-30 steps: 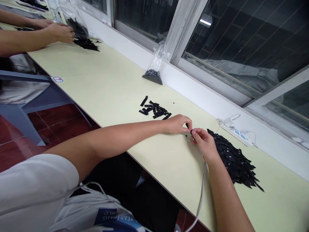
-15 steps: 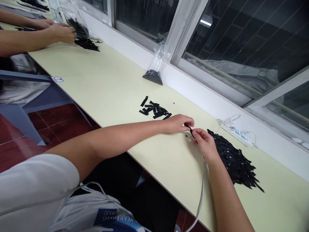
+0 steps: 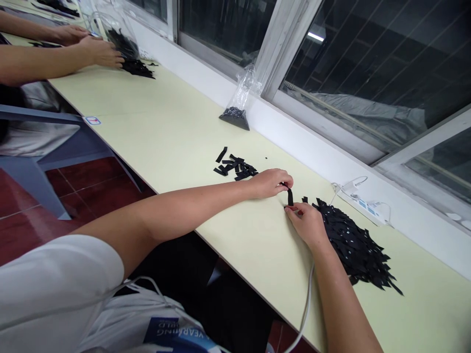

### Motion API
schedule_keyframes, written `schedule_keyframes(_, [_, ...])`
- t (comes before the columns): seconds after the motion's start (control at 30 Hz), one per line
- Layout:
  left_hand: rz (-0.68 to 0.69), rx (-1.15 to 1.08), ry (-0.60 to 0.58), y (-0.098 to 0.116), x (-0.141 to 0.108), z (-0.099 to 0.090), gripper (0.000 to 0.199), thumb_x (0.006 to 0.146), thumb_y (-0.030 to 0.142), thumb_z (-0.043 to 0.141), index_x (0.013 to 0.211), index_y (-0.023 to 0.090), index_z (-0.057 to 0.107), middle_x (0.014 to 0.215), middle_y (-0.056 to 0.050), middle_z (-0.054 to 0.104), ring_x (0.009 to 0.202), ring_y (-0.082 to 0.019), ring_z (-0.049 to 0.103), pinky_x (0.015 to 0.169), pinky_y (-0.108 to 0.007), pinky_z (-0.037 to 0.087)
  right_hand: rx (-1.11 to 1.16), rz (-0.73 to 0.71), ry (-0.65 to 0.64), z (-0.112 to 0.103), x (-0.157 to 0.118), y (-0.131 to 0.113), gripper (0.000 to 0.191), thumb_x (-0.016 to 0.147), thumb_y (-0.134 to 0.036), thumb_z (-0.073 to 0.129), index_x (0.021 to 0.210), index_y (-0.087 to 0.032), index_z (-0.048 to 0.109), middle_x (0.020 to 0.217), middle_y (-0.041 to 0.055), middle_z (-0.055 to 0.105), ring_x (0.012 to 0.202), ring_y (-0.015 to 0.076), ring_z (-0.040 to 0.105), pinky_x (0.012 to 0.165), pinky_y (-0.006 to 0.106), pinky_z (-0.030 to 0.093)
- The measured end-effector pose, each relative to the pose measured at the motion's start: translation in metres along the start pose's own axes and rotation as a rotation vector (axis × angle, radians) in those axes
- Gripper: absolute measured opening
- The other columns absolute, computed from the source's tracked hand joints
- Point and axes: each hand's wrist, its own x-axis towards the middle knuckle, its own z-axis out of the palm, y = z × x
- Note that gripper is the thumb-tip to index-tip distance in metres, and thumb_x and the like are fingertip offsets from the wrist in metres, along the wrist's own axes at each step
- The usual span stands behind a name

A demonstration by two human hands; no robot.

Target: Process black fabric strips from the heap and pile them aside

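My left hand (image 3: 271, 183) pinches the top of a short black fabric strip (image 3: 290, 197), which hangs down from its fingertips. Just below and to the right, my right hand (image 3: 308, 224) is close to the table top, thumb and fingers closed at a tiny dark piece (image 3: 285, 208). The strip's lower end comes right up to the right fingers; whether they touch it I cannot tell. A big heap of black strips (image 3: 353, 245) lies right of my right hand. Beyond my left forearm is a small group of black strips (image 3: 235, 166).
A clear plastic bag (image 3: 237, 110) of small dark pieces stands by the window wall. A white power strip (image 3: 362, 208) with cables lies along the wall. A white cable (image 3: 308, 299) runs under my right forearm. At the far left, another person's hands (image 3: 97, 51) work beside a bag.
My right hand has moved down and slightly left to the tiny dark piece on the table. My left hand has shifted a little up and left, and the strip now hangs straighter.
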Motion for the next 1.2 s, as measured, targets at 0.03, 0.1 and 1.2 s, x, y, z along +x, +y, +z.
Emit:
schedule_keyframes(0.03, [-0.003, 0.0, -0.003, 0.0, 0.0, 0.0, 0.014, 0.091, 0.013, 0.054, 0.096, 0.02, 0.066, 0.103, -0.005, 0.067, 0.099, -0.018, 0.058, 0.089, -0.032, 0.042, -0.011, -0.004, 0.001, 0.0, 0.0, 0.0, 0.028, 0.088, -0.041, 0.054, 0.086, -0.022, 0.074, 0.086, 0.0074, 0.072, 0.074, 0.0222, 0.06, 0.073, 0.035, 0.044])
schedule_keyframes(0.1, [-0.008, 0.006, -0.005, 0.0, 0.0, 0.0, 0.013, 0.091, 0.013, 0.055, 0.096, 0.02, 0.065, 0.104, -0.005, 0.067, 0.1, -0.018, 0.058, 0.09, -0.032, 0.041, -0.025, -0.011, 0.0, 0.0, 0.0, 0.0, 0.029, 0.089, -0.042, 0.054, 0.084, -0.022, 0.073, 0.084, 0.0073, 0.072, 0.073, 0.0222, 0.059, 0.072, 0.035, 0.044])
schedule_keyframes(1.2, [0.144, -0.047, -0.075, 0.012, -0.003, 0.001, 0.018, 0.087, 0.007, 0.055, 0.087, 0.02, 0.067, 0.097, -0.005, 0.07, 0.096, -0.018, 0.059, 0.089, -0.031, 0.042, 0.313, 0.159, 0.476, -0.027, -0.001, -0.01, 0.03, 0.083, -0.05, 0.067, 0.093, -0.023, 0.059, 0.089, 0.0068, 0.071, 0.073, 0.0192, 0.064, 0.068, 0.032, 0.05])
